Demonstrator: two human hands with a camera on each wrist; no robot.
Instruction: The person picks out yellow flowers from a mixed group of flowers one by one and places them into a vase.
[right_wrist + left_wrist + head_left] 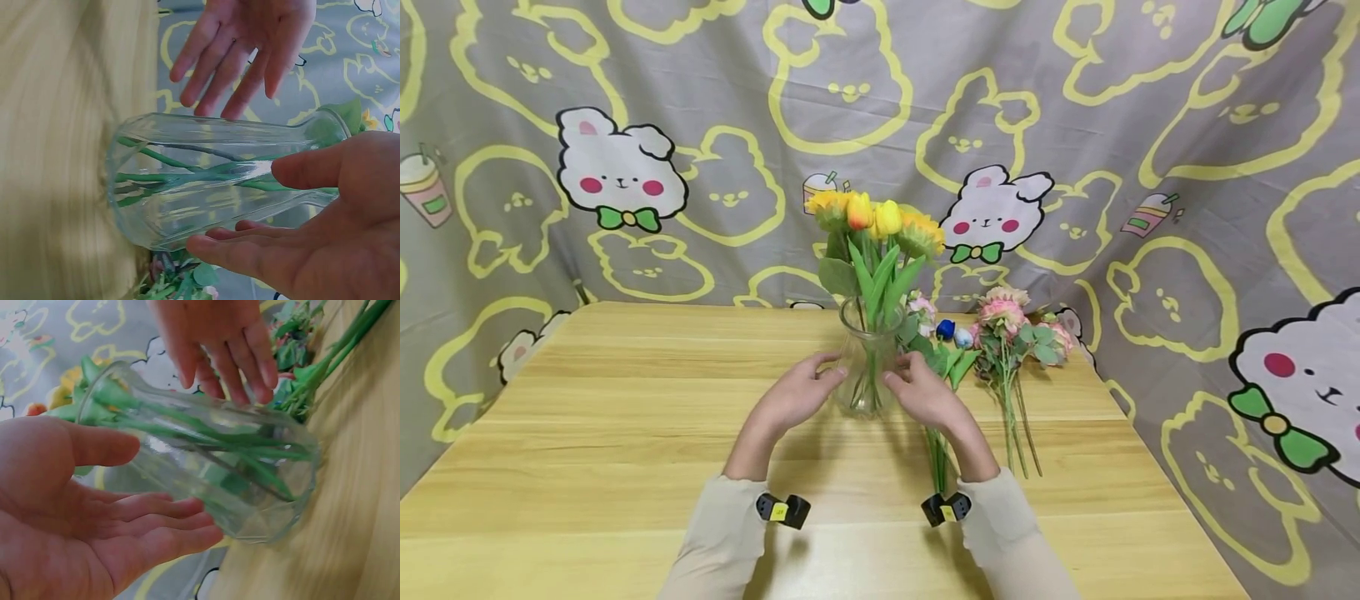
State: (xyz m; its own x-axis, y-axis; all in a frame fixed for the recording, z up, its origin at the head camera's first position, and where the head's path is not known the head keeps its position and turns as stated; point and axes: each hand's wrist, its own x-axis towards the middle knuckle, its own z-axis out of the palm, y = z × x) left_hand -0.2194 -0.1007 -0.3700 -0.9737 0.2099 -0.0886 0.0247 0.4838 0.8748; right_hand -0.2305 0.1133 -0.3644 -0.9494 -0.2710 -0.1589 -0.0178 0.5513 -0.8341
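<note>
A clear glass vase [868, 367] stands upright on the table, holding yellow sunflowers [921, 233] and yellow and orange tulips [887, 218]. Their green stems [231, 172] cross inside the glass. My left hand [801, 387] is at the vase's left side, thumb and fingers spread apart. On the opposite side is my right hand [925, 390], its fingers relaxed and slightly bent. In the left wrist view the left hand's fingers [169, 531] lie close along the glass; whether they touch it I cannot tell. Neither hand grips the vase.
To the right of the vase lie pink flowers [1003, 315] with long stems, beside a blue tulip [946, 330] and a pale blue tulip [964, 337]. The wooden table [647, 417] ends at a patterned grey curtain [715, 92] behind and at both sides.
</note>
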